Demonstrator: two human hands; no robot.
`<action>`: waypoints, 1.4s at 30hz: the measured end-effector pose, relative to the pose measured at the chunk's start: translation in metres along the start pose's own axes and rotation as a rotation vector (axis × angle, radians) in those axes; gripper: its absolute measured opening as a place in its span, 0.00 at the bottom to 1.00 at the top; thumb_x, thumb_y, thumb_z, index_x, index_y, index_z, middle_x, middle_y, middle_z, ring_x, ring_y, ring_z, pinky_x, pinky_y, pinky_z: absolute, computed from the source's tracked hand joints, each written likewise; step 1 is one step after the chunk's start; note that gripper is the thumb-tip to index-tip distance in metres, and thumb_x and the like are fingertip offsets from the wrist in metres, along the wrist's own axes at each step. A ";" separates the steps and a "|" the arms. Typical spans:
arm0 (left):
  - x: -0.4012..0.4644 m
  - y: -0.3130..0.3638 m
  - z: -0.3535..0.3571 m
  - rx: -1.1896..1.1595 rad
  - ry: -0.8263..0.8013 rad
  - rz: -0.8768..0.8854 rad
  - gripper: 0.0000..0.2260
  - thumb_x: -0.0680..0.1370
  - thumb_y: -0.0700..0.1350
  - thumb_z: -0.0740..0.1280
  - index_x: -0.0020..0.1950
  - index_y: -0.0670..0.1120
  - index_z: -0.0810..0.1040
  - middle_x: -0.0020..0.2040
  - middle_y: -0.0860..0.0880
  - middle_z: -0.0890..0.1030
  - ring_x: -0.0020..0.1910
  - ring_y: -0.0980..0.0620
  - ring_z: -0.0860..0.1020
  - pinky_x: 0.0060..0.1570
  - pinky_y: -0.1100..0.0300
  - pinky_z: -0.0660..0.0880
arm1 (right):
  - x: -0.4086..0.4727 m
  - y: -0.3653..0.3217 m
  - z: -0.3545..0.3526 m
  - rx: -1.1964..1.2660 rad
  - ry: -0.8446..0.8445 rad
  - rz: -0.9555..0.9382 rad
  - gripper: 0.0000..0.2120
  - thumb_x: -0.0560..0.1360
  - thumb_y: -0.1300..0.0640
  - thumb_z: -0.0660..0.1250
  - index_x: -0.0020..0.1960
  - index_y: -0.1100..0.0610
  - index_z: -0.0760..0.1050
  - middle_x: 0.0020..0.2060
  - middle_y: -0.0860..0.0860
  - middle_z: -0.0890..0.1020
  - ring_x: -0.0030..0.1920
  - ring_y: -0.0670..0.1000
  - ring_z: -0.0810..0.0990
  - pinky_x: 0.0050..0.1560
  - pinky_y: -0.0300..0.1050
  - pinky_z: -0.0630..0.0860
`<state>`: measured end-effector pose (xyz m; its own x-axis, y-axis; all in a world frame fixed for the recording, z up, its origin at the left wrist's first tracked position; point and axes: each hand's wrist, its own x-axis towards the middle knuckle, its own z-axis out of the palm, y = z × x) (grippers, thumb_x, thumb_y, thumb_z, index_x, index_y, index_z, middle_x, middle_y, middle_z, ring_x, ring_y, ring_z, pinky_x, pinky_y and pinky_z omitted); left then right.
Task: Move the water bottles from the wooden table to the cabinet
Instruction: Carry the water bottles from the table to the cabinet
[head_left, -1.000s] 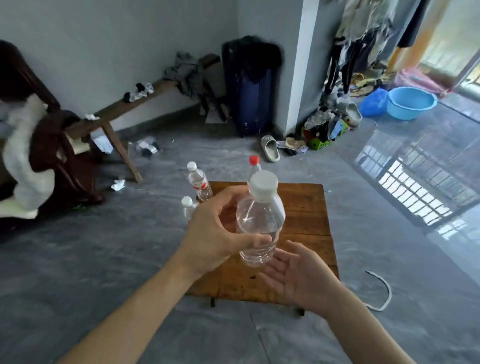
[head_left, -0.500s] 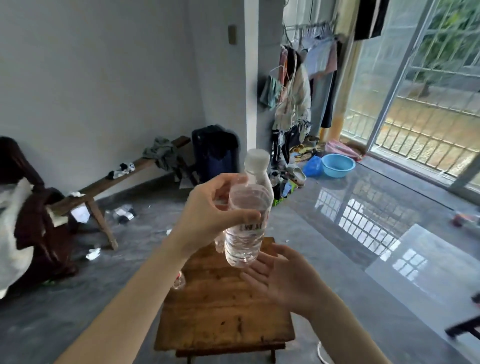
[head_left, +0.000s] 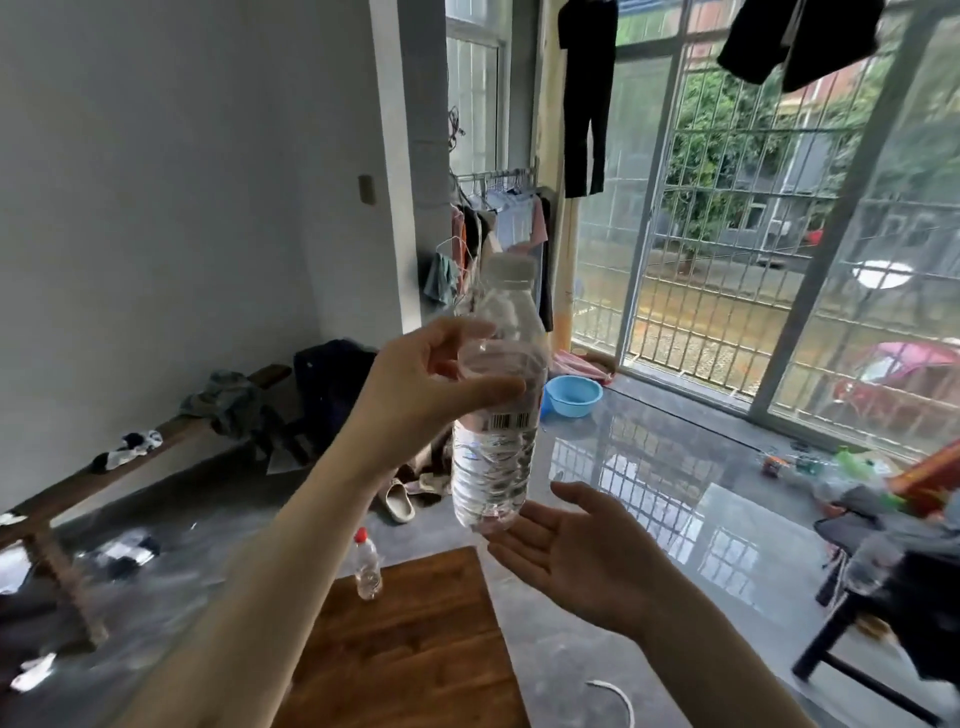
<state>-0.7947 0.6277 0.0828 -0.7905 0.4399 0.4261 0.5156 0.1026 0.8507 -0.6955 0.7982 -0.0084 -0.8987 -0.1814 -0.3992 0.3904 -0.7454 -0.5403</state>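
My left hand (head_left: 415, 395) grips a clear water bottle (head_left: 493, 447) with a white cap around its upper half, holding it upright in the air in front of me. Just below and to the right of the bottle's base, my right hand (head_left: 582, 561) is spread palm up and holds nothing. Beneath my arms lies the wooden table (head_left: 410, 639). One small bottle with a red cap (head_left: 367, 565) stands at its far left corner. My left forearm hides the table's left side. No cabinet is in view.
A long wooden bench (head_left: 135, 467) with clothes runs along the left wall. Slippers (head_left: 400, 499) and a blue basin (head_left: 571, 396) lie on the shiny grey floor. A dark chair with clothing (head_left: 893, 587) stands at the right. Barred glass doors fill the far right wall.
The view has swung upward and to the right, so the table has dropped low in the frame. The bottle has stayed in my left hand, and my right hand has remained open beneath it.
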 end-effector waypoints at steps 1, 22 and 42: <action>0.002 0.004 -0.001 0.009 -0.004 0.018 0.33 0.59 0.63 0.79 0.61 0.54 0.81 0.52 0.57 0.87 0.50 0.59 0.85 0.47 0.70 0.78 | -0.002 -0.001 0.003 -0.003 0.005 -0.012 0.25 0.77 0.54 0.62 0.69 0.69 0.68 0.62 0.68 0.79 0.60 0.67 0.81 0.59 0.58 0.75; 0.006 0.000 0.029 -0.045 -0.306 0.143 0.29 0.60 0.67 0.73 0.59 0.60 0.80 0.49 0.60 0.87 0.47 0.63 0.84 0.47 0.68 0.79 | -0.048 0.049 0.001 0.213 0.254 -0.198 0.25 0.74 0.54 0.65 0.61 0.73 0.77 0.60 0.69 0.80 0.54 0.66 0.84 0.52 0.61 0.82; -0.125 0.194 0.323 -0.409 -0.906 0.465 0.18 0.70 0.62 0.74 0.59 0.64 0.78 0.44 0.70 0.83 0.46 0.68 0.83 0.42 0.73 0.78 | -0.374 0.095 -0.120 0.419 0.702 -0.755 0.24 0.74 0.51 0.62 0.54 0.71 0.82 0.53 0.67 0.84 0.45 0.62 0.87 0.45 0.55 0.84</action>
<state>-0.4895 0.8808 0.0950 0.0749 0.8683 0.4904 0.4194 -0.4736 0.7745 -0.2987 0.8717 0.0008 -0.5134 0.7144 -0.4755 -0.4260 -0.6932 -0.5814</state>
